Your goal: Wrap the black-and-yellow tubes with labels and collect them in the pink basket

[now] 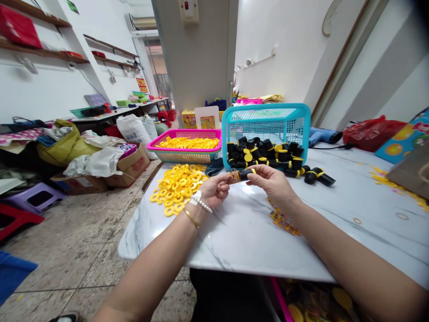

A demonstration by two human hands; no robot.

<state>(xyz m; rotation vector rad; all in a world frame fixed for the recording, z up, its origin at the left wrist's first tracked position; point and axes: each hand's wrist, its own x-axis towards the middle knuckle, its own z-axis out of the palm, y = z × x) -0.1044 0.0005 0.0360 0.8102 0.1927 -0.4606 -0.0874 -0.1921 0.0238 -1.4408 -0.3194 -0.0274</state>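
Between my two hands is a small black cylinder (246, 174) with a yellow rim, lying sideways above the table. My left hand (216, 190) pinches its left end, where a printed colourful label (234, 177) shows. My right hand (273, 182) grips the yellow-rimmed right end between thumb and fingers. Just behind, a tipped turquoise basket (266, 107) holds many black cylinders (258, 150) with yellow rims, some spilling onto the table. A heap of yellow rings (181, 185) lies left of my left hand. Partly under my right forearm is a pile of printed labels (284, 222).
A pink basket (184, 133) of yellow pieces stands at the table's back left. To the right are a blue tool (325, 135) with a cord, a red plastic bag (373, 134) and scattered yellow bits (398, 185). Below the table edge sits a pink-rimmed container (280, 299).
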